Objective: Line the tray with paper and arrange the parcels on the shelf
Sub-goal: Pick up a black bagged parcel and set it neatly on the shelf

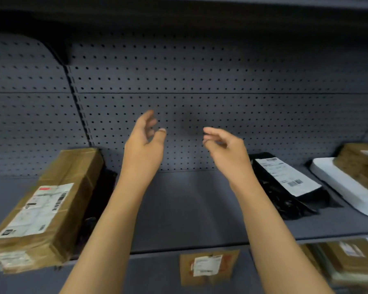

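Note:
Both my hands are raised over the bare middle of a grey shelf [189, 209]. My left hand [143, 143] is open, fingers spread, holding nothing. My right hand [225, 147] is also empty, its fingers loosely curled and apart. A long brown cardboard parcel [45, 209] with a white label lies on the shelf at the left, and something black sits behind it. Right of my right forearm lies a black plastic parcel [285, 183] with a white label. Farther right a white parcel [340, 185] carries a brown parcel [361, 164] on top. No tray or paper is in view.
A grey pegboard back panel [200, 81] closes the rear of the shelf, with another shelf overhead. On the shelf below lie a small brown parcel [208, 266] in the middle and stacked brown parcels [348, 262] at the right.

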`<state>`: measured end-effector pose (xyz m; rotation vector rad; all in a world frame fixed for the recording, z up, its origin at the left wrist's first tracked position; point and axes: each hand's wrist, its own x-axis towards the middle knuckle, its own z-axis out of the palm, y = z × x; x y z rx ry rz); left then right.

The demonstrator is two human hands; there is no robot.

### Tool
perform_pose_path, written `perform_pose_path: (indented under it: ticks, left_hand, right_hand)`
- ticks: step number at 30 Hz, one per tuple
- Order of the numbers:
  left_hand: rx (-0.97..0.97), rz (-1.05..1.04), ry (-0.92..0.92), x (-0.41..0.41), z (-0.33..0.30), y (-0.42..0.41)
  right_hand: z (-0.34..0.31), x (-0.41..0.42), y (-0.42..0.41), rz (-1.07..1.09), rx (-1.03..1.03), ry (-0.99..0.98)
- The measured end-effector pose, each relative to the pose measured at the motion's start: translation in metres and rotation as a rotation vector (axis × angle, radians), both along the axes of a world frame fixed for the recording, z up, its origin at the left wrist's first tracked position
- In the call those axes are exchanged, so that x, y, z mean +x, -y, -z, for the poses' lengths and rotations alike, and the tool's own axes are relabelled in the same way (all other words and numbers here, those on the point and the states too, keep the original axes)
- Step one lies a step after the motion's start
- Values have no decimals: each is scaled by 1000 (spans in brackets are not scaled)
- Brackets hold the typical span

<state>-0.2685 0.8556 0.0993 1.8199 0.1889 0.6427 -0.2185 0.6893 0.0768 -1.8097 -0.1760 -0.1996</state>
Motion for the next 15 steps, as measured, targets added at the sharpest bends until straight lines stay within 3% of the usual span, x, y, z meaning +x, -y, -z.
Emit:
perform_pose_path:
  ticks: [8,15]
  left_hand:
    - [-207,157,-102,34,23,117]
    - [-107,307,-252,69,47,201]
  right_hand:
    - [4,12,123,102,12,-4]
    - [16,26,209,199,12,13]
